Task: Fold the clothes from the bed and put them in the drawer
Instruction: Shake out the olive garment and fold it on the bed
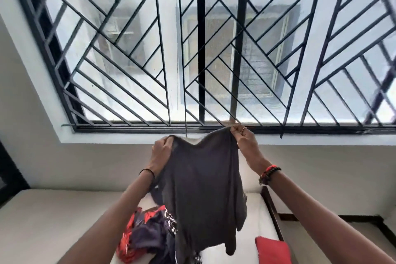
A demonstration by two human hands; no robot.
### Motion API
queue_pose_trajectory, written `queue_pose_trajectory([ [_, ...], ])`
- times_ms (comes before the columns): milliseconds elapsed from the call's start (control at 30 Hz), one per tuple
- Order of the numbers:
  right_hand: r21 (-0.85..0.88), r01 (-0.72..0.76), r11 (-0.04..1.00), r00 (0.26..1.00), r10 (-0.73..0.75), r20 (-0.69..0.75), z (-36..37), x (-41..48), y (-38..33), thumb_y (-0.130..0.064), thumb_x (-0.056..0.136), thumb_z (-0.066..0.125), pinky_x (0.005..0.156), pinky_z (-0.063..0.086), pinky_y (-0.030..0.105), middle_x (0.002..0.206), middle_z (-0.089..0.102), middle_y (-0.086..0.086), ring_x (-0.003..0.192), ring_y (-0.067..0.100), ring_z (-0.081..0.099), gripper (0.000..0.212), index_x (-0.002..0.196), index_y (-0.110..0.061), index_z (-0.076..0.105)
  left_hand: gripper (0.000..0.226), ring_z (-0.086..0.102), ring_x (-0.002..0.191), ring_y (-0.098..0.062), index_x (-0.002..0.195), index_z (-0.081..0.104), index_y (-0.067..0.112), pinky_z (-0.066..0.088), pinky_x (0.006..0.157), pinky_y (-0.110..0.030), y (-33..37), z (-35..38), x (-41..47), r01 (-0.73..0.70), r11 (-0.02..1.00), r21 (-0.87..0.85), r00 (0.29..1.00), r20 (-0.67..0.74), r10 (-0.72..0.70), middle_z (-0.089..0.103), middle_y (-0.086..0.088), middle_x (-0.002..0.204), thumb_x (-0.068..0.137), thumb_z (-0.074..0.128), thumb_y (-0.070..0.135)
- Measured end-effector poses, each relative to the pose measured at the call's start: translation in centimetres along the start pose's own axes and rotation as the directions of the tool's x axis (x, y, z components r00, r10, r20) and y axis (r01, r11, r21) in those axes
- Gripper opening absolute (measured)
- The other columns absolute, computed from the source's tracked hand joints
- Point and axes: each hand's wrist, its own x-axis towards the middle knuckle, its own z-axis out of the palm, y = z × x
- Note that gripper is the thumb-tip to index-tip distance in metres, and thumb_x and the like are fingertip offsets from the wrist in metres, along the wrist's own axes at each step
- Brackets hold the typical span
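Status: early stage, by my read. Left hand [161,150] grips one top corner of the dark grey shirt [203,178], right hand [244,137] pinches the other top corner, slightly higher. Shirt hangs spread between them, in the air above the bed [53,221], lower hem dangling over the clothes pile [145,236]. No fold in it yet. Pile is unfolded: red, navy and printed pieces bunched together on the mattress. Red item [272,249] lies flat to the right of the pile, can't tell whether it's folded clothing or a cushion. Drawer not in view, so nothing confirmed as stowed. Left to do: fold this shirt, then the pile, then drawer.
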Motion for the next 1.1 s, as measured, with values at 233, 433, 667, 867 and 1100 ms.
queue_pose_trajectory([
  [233, -0.170, -0.029, 0.985, 0.999, 0.025, -0.021, -2.7, -2.3, -0.5, -0.009, 0.095, 0.052, 0.060, 0.035, 0.020, 0.071, 0.051, 0.000, 0.067, 0.009, 0.042, 0.023, 0.075, -0.018, 0.059, 0.025, 0.057, 0.069, -0.024, 0.080, 0.065, 0.012, 0.047, 0.064, -0.028, 9.3, 0.6, -2.6, 0.132, 0.929, -0.346, 0.982, 0.171, -0.076, 0.063, -0.008, 0.074, 0.093, 0.056, 0.032],
  [433, -0.298, -0.093, 0.950, 0.995, 0.097, -0.002, -4.0, -3.6, -1.5, -0.010, 0.094, 0.054, 0.054, 0.036, 0.013, 0.073, 0.054, -0.002, 0.058, 0.004, 0.043, 0.008, 0.090, -0.012, 0.061, 0.028, 0.063, 0.059, -0.016, 0.101, 0.068, 0.007, 0.053, 0.056, -0.023, 12.9, 1.7, -3.5, 0.267, 0.765, -0.586, 0.950, 0.296, -0.105, 0.068, -0.009, 0.079, 0.091, 0.060, 0.032],
  [667, -0.054, -0.144, 0.988, 0.987, 0.147, 0.060, -4.7, -5.8, -5.3, -0.024, 0.099, 0.046, 0.050, 0.044, 0.019, 0.075, 0.054, 0.005, 0.056, 0.014, 0.054, 0.023, 0.094, -0.005, 0.057, 0.025, 0.064, 0.057, -0.021, 0.094, 0.066, 0.004, 0.055, 0.054, -0.027, 15.1, 3.2, -3.9, 0.317, 0.689, -0.652, 0.936, 0.334, -0.115, 0.066, -0.016, 0.083, 0.088, 0.063, 0.028],
  [867, -0.022, -0.039, 0.999, 0.960, 0.044, 0.276, -4.0, -8.7, -9.3, -0.056, 0.082, 0.058, 0.063, 0.050, 0.024, 0.084, 0.063, 0.002, 0.073, 0.014, 0.061, 0.043, 0.097, -0.016, 0.055, 0.020, 0.056, 0.043, -0.021, 0.076, 0.061, 0.007, 0.050, 0.044, -0.026, 17.1, 4.7, -4.3, 0.312, 0.710, -0.632, 0.947, 0.262, -0.183, 0.059, -0.012, 0.063, 0.087, 0.064, 0.023],
  [1100, -0.369, 0.199, 0.908, 0.970, -0.129, 0.206, -2.6, -11.2, -8.7, -0.018, 0.071, 0.081, 0.063, 0.042, 0.002, 0.090, 0.060, -0.012, 0.080, 0.007, 0.059, 0.056, 0.115, -0.019, 0.046, 0.019, 0.062, 0.095, -0.023, 0.110, 0.057, 0.010, 0.050, 0.064, -0.020, 17.7, 6.3, -4.0, 0.038, 0.901, -0.431, 0.995, 0.096, 0.004, 0.065, -0.006, 0.089, 0.096, 0.050, 0.021],
])
